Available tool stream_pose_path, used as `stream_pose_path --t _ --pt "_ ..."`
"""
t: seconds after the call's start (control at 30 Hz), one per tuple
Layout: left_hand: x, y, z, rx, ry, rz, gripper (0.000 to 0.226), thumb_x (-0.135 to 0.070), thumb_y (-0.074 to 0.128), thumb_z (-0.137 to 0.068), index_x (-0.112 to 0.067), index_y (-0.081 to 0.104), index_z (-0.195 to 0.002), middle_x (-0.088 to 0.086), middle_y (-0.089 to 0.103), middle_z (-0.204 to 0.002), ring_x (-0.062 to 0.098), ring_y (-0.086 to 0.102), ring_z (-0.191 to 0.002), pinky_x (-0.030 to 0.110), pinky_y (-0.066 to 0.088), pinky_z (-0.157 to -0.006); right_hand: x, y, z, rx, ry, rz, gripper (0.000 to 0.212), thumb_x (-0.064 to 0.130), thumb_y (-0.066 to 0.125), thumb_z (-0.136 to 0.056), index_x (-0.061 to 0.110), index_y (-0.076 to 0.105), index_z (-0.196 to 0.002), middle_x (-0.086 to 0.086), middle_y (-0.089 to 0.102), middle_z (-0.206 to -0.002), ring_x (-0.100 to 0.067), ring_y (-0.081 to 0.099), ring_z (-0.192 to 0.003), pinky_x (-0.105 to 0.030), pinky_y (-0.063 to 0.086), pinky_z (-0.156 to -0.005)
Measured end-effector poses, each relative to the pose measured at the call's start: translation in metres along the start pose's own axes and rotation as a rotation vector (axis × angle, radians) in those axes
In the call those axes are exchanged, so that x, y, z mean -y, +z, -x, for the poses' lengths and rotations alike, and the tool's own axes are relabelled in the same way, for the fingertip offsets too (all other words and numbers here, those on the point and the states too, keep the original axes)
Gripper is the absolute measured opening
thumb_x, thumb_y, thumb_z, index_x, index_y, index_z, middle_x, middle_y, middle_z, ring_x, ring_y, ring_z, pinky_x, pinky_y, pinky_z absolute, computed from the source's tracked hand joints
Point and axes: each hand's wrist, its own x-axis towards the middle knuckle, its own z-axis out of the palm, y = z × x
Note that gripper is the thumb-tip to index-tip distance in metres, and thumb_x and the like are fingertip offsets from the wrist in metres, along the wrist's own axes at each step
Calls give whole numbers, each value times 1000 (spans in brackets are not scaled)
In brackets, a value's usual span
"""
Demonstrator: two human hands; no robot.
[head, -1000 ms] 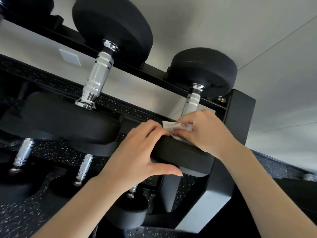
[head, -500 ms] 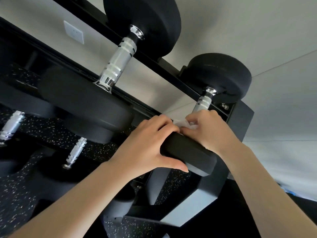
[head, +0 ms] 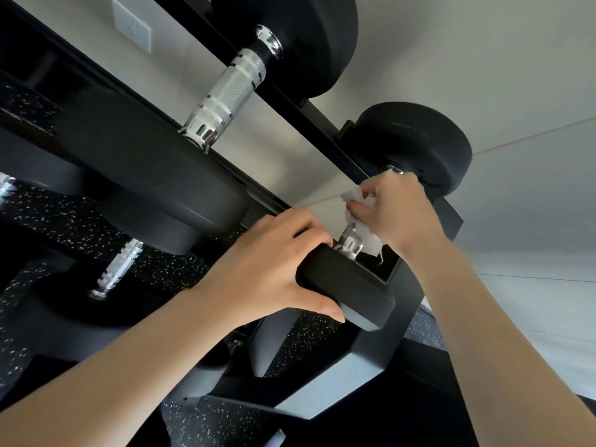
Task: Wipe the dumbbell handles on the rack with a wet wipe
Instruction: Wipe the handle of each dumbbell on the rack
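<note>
A small black dumbbell (head: 416,143) lies at the right end of the black rack's top tier (head: 322,124). My left hand (head: 267,269) grips its near head (head: 348,291), thumb underneath. My right hand (head: 396,211) holds a white wet wipe (head: 362,225) wrapped round the chrome handle (head: 350,241), close to the far head. Only the handle's lower end shows below the wipe. A larger dumbbell with a knurled chrome handle (head: 225,95) sits to the left on the same tier.
Lower tiers hold more dumbbells, with chrome handles (head: 119,269) showing under the big near head (head: 154,188). The rack's right upright (head: 406,317) stands just beside my hands. A white wall with a socket (head: 130,25) is behind; speckled black flooring lies below.
My right hand has slid the wipe up the handle from the near head toward the far head. The handle's lower end is now uncovered. My left hand kept its grip; the view moved closer.
</note>
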Motion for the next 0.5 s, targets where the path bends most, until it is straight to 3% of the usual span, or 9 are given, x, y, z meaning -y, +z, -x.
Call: stream_pose_path --t 0.13,0.23,0.37,0.43,0.5 --pt "1 1 -1 -18 28 -20 75 -80 57 -57 -26 58 -108 -13 47 -108 14 50 -92 35 46 -85 -8 -10 -15 -28 27 -21 19 25 65 -85 17 63 -67 -6 57 -60 -25 57 -57 -33 49 -53" --pt "2 1 -1 -7 21 -16 76 -81 58 -56 -26 58 -109 -13 47 -110 16 51 -94 38 47 -85 -15 -10 -19 -94 38 -64 39 29 61 -87 22 46 -52 -2 48 -50 -23 48 -47 -25 33 -46" --pt "2 1 -1 -6 10 -13 75 -81 57 -56 -28 58 -109 -14 47 -110 14 49 -93 34 45 -84 -16 -3 -13 -274 46 -83 49 24 59 -89 25 30 -50 4 31 -44 -18 31 -40 -23 20 -44" --pt "1 1 0 -11 14 -16 75 -81 57 -56 -28 58 -109 -14 47 -109 11 46 -92 30 43 -83 -19 1 -9 -384 42 -89 44 19 58 -89 19 34 -53 5 26 -44 -21 29 -41 -23 20 -46" --pt "1 0 0 -21 21 -20 75 -80 57 -56 -27 59 -109 -13 47 -109 7 42 -90 26 39 -81 -23 7 -6 -476 30 -119 29 20 57 -90 10 54 -63 1 37 -46 -23 38 -43 -27 29 -48"
